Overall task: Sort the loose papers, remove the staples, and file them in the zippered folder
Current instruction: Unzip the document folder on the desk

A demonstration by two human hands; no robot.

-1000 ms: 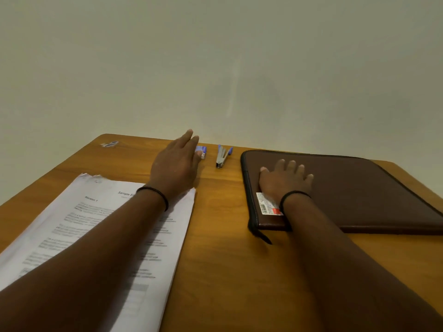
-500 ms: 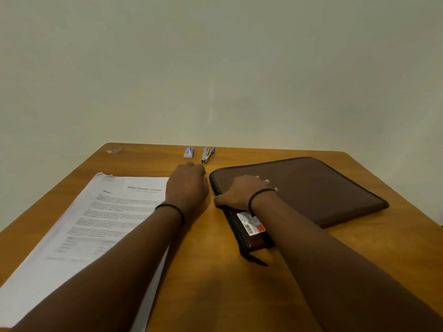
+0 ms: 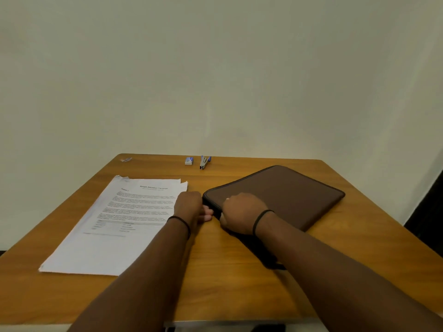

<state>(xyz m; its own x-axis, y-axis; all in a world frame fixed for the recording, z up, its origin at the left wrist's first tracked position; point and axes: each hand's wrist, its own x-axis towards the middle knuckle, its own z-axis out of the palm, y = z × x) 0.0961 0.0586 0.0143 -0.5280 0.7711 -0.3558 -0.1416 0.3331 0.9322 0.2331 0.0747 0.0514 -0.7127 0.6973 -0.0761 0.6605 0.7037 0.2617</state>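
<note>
The brown zippered folder [image 3: 287, 195] lies closed and turned at an angle on the right half of the wooden table [image 3: 227, 271]. My right hand [image 3: 239, 214] grips its near-left edge, fingers curled over the top. My left hand [image 3: 189, 207] sits just left of that edge, its curled fingertips pinching at the folder's zip side; what they hold is hidden. A stack of printed white papers [image 3: 115, 224] lies to the left, partly under my left forearm. The folder's near corner is covered by my right arm.
At the table's far edge lie a small blue and silver stapler [image 3: 204, 162] and a staple box [image 3: 189, 160]. A small shiny bit [image 3: 126, 159] sits at the far left corner. A plain wall stands behind the table.
My left hand drew back from the staple box to the folder's left edge. My right hand slid from flat on the cover to gripping that edge. The folder turned to an angle.
</note>
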